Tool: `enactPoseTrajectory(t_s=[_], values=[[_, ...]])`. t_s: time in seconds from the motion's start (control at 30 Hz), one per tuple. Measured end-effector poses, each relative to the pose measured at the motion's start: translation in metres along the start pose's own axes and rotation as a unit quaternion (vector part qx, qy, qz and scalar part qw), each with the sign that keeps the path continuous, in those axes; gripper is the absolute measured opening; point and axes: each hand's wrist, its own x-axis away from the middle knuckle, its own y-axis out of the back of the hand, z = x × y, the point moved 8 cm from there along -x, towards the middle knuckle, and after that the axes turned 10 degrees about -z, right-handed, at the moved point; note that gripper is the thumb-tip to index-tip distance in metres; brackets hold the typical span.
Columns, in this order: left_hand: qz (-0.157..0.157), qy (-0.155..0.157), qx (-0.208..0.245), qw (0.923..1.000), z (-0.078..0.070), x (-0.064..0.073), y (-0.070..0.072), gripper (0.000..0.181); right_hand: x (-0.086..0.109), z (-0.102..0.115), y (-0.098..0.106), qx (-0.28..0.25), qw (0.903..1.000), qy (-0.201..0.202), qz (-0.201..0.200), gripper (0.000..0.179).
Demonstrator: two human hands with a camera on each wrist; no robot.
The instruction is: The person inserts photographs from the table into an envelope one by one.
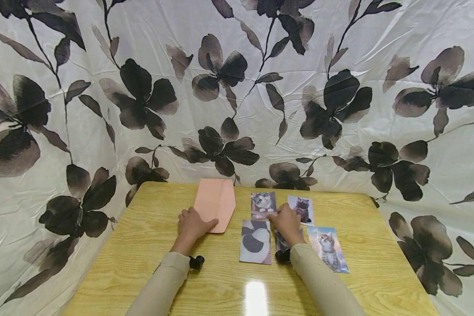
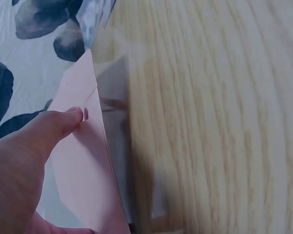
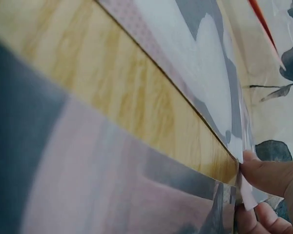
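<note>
My left hand point(image 1: 191, 226) holds the lower left part of a pink paper envelope point(image 1: 221, 204); in the left wrist view its thumb presses on the paper's face point(image 2: 80, 161). My right hand point(image 1: 288, 223) is among several photo cards, thumb and curled fingers at the lower right corner of a grey-and-white cat photo point(image 1: 262, 202). In the right wrist view a pale card corner point(image 3: 247, 192) shows between thumb and fingers. A dark grey cat photo point(image 1: 305, 210) lies just beyond that hand, and another photo point(image 1: 279, 241) is partly hidden under its wrist.
A grey-and-white photo card point(image 1: 255, 243) lies left of my right wrist, and a tabby kitten photo point(image 1: 328, 249) to its right. The wooden table point(image 1: 122, 263) bears everything. A flower-patterned cloth point(image 1: 280, 127) hangs close behind its back edge.
</note>
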Motion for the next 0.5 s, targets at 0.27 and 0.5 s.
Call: enactPoseTrajectory(t_s=[0.27,0.5], values=[[0.006,-0.004,0.052,0.9986,-0.009,0.003,-0.001,0.106,-0.001,-0.002,0.002,-0.058,0.9977,-0.022,0.025,0.043],[0.012,-0.002,0.095,0.9954,-0.012,0.005,-0.004,0.108,-0.004,-0.005,0.002,-0.136,0.9854,-0.060,0.084,0.033]])
